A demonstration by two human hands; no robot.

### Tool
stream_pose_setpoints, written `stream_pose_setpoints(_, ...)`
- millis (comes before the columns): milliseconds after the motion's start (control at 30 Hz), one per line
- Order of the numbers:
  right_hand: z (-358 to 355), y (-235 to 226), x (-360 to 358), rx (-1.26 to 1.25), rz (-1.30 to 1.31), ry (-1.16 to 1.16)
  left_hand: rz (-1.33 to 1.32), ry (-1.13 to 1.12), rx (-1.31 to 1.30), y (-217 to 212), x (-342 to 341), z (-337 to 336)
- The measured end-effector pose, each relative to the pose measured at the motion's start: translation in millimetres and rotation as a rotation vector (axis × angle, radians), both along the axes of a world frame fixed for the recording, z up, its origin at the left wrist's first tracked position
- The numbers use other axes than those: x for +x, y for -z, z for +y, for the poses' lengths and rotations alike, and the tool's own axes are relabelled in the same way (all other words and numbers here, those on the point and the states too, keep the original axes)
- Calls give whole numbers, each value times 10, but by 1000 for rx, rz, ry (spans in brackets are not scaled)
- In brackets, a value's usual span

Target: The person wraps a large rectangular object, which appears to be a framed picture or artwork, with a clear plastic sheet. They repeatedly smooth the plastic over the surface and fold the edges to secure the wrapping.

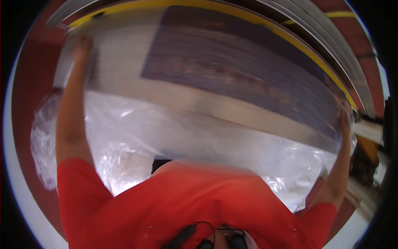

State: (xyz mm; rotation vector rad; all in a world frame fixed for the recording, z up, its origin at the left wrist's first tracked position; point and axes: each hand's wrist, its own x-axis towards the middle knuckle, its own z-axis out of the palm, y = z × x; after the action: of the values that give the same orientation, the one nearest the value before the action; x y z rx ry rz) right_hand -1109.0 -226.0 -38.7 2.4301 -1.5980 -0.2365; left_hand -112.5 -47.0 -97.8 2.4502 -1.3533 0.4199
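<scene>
A long, flat beige-grey panel or box [112,54] lies across in front of me, with a large dark purple-grey rectangle [232,58] on its upper face. My left hand [83,45] is at the panel's far left end, arm stretched out. At the right end, beside the dark rectangle, is my right hand [343,108]. Motion smears the fingers of both hands, so their grip cannot be made out. Crumpled clear plastic film [124,162] spreads under and in front of the panel, close to my body.
A yellow edge strip [199,5] curves along the panel's far side. Beyond it run grey metal rails [319,31] at the upper right. Reddish-brown floor [35,66] shows at the left. Blurred orange and dark items [367,153] stand at the far right.
</scene>
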Motion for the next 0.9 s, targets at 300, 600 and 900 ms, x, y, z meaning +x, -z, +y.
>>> stream_pose_setpoints(300, 2013, -902, 5573, 1357, -1048, -885, 91, -235, -178, -283, -456, 247)
stream_pose_setpoints(600, 2596, 394, 6521, 1532, -754, -765, 93, -169, -187, -396, -642, 36)
stream_pose_setpoints(900, 2093, -984, 3947, 1934, -2424, -313, 144, -151, 74, -271, -213, 76)
